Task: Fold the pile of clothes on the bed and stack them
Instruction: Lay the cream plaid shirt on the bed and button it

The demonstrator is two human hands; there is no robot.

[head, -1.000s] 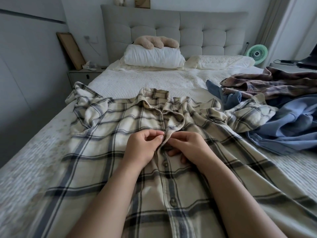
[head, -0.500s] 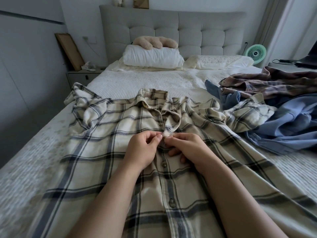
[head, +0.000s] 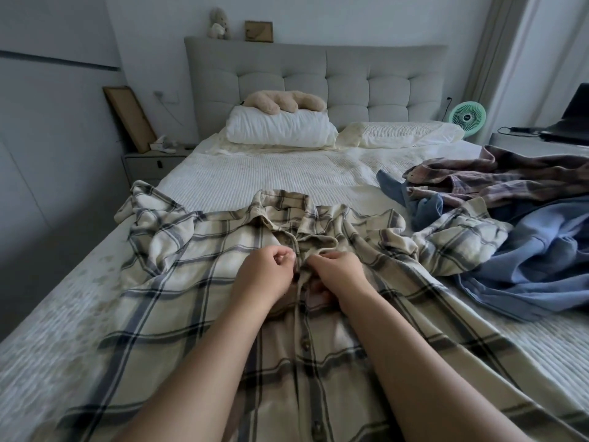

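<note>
A cream plaid shirt lies spread face-up across the near half of the bed. The left hand and right hand, fingers curled, pinch its button strip just below the collar, nearly touching. More clothes are heaped at the bed's right edge.

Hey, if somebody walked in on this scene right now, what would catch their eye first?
First, the big cream and grey plaid button-up shirt spread flat across the near half of the white ribbed bed cover, with the left hand and the right hand pinching its button placket just below the collar. Next, the rumpled heap of blue and faded plaid clothes at the bed's right edge.
</note>
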